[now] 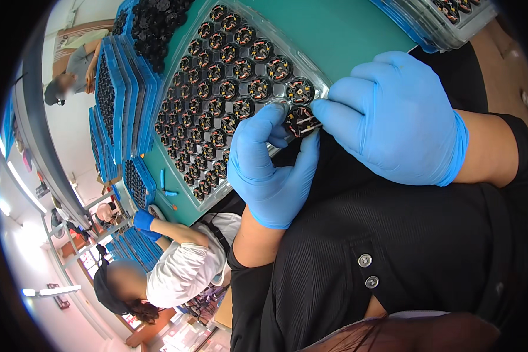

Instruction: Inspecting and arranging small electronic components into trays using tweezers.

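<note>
My left hand [274, 161], in a light blue glove, grips a round black component [300, 121] between thumb and fingers at the near corner of a clear plastic tray [240, 183]. Copper-coloured and red parts show on the component's face. My right hand [393, 117], gloved alike, is closed in a pinch just right of it. Two thin silver prongs, like the tips of tweezers [308, 121], reach from its fingers across the component; the rest is hidden. Rows of similar round components [243, 69] fill the tray's pockets.
The tray lies on a green tabletop [328, 29]. Stacked blue trays [138, 100] and a heap of black parts [155, 26] stand at the left. More trays [446, 29] sit at the upper right. A co-worker in white [179, 267] works nearby; another person [76, 70] is farther off.
</note>
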